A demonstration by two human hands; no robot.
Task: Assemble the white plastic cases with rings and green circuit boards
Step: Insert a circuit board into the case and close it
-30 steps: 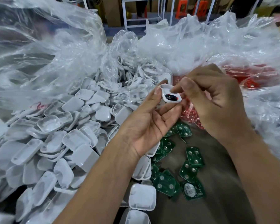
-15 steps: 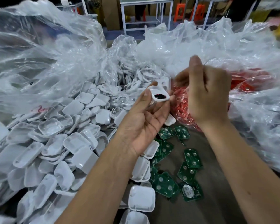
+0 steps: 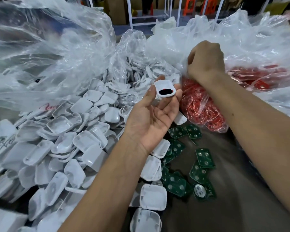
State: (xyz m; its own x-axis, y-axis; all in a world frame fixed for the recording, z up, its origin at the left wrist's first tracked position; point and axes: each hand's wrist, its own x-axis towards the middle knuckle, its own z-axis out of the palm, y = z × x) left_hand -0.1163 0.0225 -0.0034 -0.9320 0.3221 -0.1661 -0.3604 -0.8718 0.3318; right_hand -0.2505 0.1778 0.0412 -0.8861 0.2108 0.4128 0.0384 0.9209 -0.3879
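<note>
My left hand [image 3: 151, 118] is palm up and holds a small white plastic case [image 3: 164, 89] between thumb and fingertips; a dark part with a bit of red sits inside the case. My right hand [image 3: 206, 61] is raised behind it, fingers curled down into the clear plastic at the mouth of the bag of red rings [image 3: 203, 108]; its fingertips are hidden. Several green circuit boards [image 3: 199, 166] lie on the dark table below my hands. A big heap of white cases [image 3: 62, 144] spreads to the left.
Crumpled clear plastic bags [image 3: 57, 52] rise at the back left and back right [image 3: 258, 41]. More white cases [image 3: 153, 196] lie near the front between my forearms. A white metal frame [image 3: 157, 14] and orange stools stand beyond the table.
My right hand has left the case and moved up and back to the plastic bag of red rings. My left hand keeps the case, now tilted more upward.
</note>
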